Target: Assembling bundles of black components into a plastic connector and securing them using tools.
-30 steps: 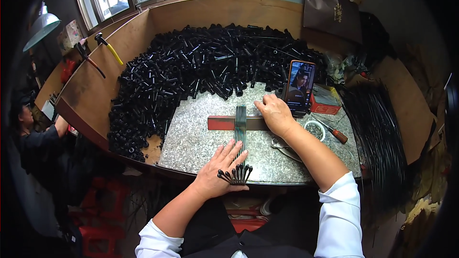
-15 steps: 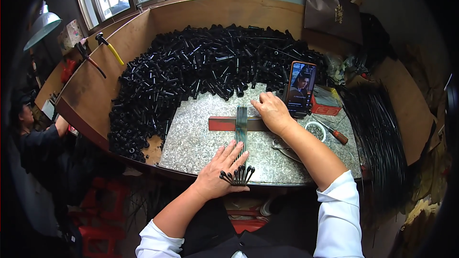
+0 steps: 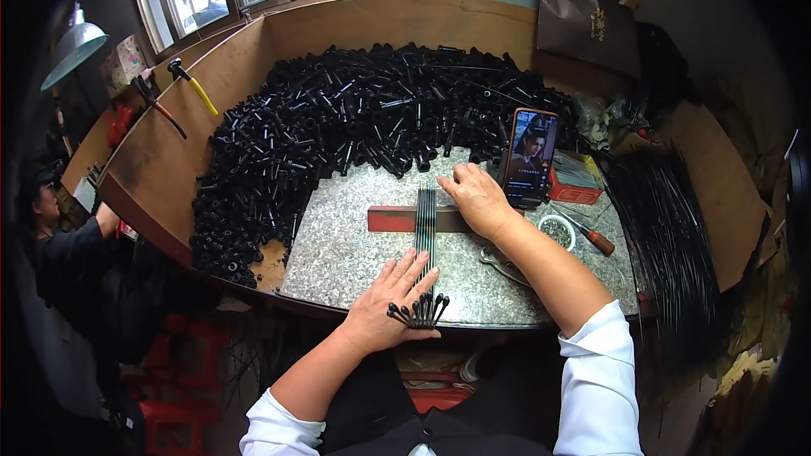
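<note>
The left hand (image 3: 384, 308) lies nearly flat, fingers stretched out and a little apart, on the lower part of a row of thin, dark, straight rods (image 3: 427, 213) with round black knobs (image 3: 418, 314) at their near ends. The rods lie side by side on the light grey, speckled bench (image 3: 338, 257), pointing away from the person and crossing over a flat bar (image 3: 390, 219), red at its left end and dark further right. The knobs fan out between the fingers and thumb at the bench's front edge.

The right hand (image 3: 481, 203) is narrow, with bent fingers, just beside the far ends of the rods; whether its fingertips pinch anything, I cannot tell. Partly hidden below its forearm is a curved metal tool (image 3: 503, 263), perhaps pliers.

To the right stand a phone in an orange case (image 3: 532, 156), its screen lit, and a red box (image 3: 577, 194). Near them are a round white bowl (image 3: 574, 238) of small bits and a screwdriver with an orange-brown handle (image 3: 601, 242). Long, thin black rods (image 3: 676, 241) hang over the right side. A large heap of black tubular parts (image 3: 372, 105) curves along the back and left, inside a brown wooden wall (image 3: 355, 24). Pincers with a yellow handle (image 3: 204, 95) hang on its left side.
</note>
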Motion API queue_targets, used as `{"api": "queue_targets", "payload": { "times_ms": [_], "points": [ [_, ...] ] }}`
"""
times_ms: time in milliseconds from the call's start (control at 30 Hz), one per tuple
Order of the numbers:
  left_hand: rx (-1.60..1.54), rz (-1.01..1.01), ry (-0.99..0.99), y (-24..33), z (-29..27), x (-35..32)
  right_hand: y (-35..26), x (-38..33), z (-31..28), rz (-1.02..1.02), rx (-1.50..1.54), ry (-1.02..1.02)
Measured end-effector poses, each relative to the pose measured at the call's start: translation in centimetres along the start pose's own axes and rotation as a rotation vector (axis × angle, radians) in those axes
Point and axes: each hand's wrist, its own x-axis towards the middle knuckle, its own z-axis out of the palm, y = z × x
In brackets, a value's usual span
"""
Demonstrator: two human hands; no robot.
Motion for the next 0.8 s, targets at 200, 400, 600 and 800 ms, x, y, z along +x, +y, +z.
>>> {"api": "queue_targets", "payload": {
  "times_ms": [200,400,600,800],
  "points": [
    [-0.001,-0.004,-0.005,0.2,0.0,0.1,0.2,-0.2,0.0,0.058,0.215,-0.060],
    [-0.004,-0.001,-0.005,0.3,-0.1,0.2,0.5,-1.2,-2.2,-0.025,0.419,0.090],
    [0.038,-0.008,0.014,0.0,-0.4,-0.5,4.8,-2.5,-10.8,0.068,0.093,0.608],
    [0.008,-0.004,0.013,0.0,0.1,0.0,17.2,-8.3,-9.3,0.655,-0.029,0.000]
  ]
}}
